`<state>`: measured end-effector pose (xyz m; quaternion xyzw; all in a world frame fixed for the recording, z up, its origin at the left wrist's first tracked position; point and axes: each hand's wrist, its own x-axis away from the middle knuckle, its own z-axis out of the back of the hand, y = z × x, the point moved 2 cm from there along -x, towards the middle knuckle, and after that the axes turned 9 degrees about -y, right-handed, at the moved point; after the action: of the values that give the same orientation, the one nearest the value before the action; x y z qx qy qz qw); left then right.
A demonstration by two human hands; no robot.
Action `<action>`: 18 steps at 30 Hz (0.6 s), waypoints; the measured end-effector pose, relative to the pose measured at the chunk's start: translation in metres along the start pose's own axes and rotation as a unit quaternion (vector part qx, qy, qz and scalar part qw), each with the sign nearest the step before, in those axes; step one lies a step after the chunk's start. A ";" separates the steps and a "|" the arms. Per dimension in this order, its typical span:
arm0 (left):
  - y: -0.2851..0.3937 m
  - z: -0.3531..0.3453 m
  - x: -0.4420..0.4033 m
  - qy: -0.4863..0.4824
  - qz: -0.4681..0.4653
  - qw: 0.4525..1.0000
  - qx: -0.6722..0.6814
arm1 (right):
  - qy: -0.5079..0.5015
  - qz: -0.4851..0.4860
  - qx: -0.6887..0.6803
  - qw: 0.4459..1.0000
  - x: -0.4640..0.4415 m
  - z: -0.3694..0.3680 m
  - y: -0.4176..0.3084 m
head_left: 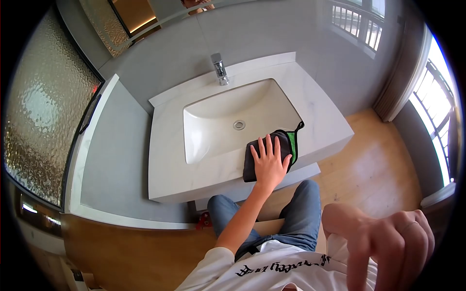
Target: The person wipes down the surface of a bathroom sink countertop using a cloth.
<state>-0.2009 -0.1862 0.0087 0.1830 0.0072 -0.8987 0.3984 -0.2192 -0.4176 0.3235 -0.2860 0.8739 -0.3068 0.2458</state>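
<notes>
My left hand (270,162) lies with spread fingers on a dark grey cloth (249,170) with a green side and black edging. The cloth rests on the front rim of the white countertop (170,177), beside the basin (218,121), and its right corner with a loop reaches over the basin's edge. My right hand (388,242) is raised close to the camera at the lower right, its fingers bent downward; whether anything is in it cannot be seen. A ring is on one finger.
A chrome faucet (220,69) stands behind the basin. To the left are a low partition (114,155) and a textured glass panel (39,106). A mirror (136,19) hangs above. At the right is a window with railings (434,97).
</notes>
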 end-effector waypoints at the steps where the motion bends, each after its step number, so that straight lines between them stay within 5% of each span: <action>1: 0.000 0.000 0.000 0.002 0.001 1.000 0.002 | -0.119 0.028 -0.109 0.986 -0.007 0.007 0.004; 4: 0.000 0.000 0.002 0.005 0.002 1.000 0.007 | -0.443 0.040 -0.291 0.847 -0.035 0.033 0.012; 9: -0.003 0.005 0.009 0.014 0.005 1.000 0.018 | -0.570 0.126 -0.386 0.715 -0.069 0.048 0.038; 10: -0.004 0.006 0.013 0.019 0.006 1.000 0.024 | -0.574 0.145 -0.381 0.710 -0.078 0.048 0.049; 12: -0.010 0.009 0.022 0.035 0.005 0.999 0.023 | -0.442 0.067 -0.227 0.865 -0.081 0.081 0.064; 14: -0.017 0.018 0.035 0.030 0.015 0.999 0.033 | -0.421 0.070 -0.073 0.901 -0.122 0.091 0.106; 15: -0.023 0.023 0.043 0.043 0.029 0.998 0.034 | -0.328 0.028 0.019 0.944 -0.140 0.107 0.134; 18: -0.048 0.039 0.067 0.043 0.091 0.995 0.020 | -0.235 -0.021 0.343 0.909 -0.191 0.173 0.221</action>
<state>-0.2891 -0.2073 0.0163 0.2290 -0.0102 -0.8500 0.4742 -0.0551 -0.2190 0.1029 -0.2660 0.6260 -0.5164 0.5203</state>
